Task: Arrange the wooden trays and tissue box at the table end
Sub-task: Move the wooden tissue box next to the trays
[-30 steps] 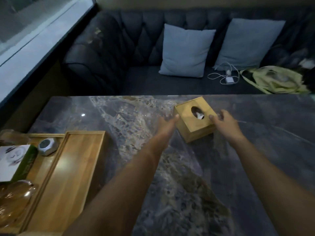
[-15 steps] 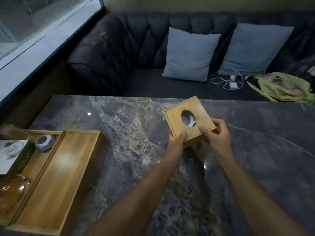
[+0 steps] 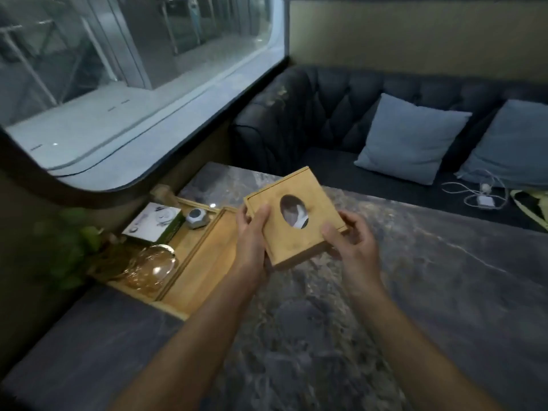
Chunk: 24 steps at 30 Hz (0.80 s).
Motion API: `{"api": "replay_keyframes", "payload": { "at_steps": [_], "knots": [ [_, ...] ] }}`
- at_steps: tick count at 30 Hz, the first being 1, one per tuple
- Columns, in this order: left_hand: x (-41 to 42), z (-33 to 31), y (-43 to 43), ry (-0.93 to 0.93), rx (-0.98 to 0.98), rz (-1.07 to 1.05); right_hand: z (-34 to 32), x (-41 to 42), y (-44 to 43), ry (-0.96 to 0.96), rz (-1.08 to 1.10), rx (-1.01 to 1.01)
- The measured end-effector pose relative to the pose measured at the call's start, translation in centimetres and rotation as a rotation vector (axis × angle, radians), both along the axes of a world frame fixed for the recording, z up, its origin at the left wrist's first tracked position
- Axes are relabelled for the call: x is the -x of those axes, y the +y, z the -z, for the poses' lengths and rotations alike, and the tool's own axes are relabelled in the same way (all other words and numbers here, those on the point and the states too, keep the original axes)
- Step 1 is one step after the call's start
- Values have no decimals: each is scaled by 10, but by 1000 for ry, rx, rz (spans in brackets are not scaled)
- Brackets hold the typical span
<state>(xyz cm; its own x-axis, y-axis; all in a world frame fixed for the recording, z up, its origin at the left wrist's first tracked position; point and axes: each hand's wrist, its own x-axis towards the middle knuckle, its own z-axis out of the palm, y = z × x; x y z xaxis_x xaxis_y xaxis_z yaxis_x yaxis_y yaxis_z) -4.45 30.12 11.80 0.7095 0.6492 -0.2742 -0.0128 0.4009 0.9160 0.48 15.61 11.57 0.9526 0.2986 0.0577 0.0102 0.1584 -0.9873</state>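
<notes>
Left hand (image 3: 252, 232) and right hand (image 3: 353, 241): both grips pinching opposite edges of the tissue box (image 3: 293, 221), held above the surface (image 3: 415, 292). Wooden trays (image 3: 204, 262) lie left of it, nearer the left hand.

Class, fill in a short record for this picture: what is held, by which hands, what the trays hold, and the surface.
held item: wooden tissue box, tilted, off the table
left hand: grip on box's left edge
right hand: grip on box's right corner
near tray: bare
far tray: glass dome, white box, small grey device
surface: dark marble table
</notes>
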Motion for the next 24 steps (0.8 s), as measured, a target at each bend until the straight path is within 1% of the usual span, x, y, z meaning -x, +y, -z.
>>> {"api": "replay_keyframes", "payload": {
  "at_steps": [5,10,13,16,18,21,24],
  "knots": [
    [90,-4,65,26,21,-207,0,64,73,4,-234,-22],
    [180,3,107,83,122,-495,12,132,137,25,-450,20],
    [228,16,124,121,166,-610,27,165,165,84,-586,86],
    [266,35,134,188,255,-649,44,187,187,132,-677,143],
    [283,50,139,230,278,-675,57,199,198,188,-718,182],
    [295,70,147,300,269,-706,76,215,208,284,-806,276],
    [298,85,154,318,330,-708,92,224,214,353,-822,331]
  ]
}}
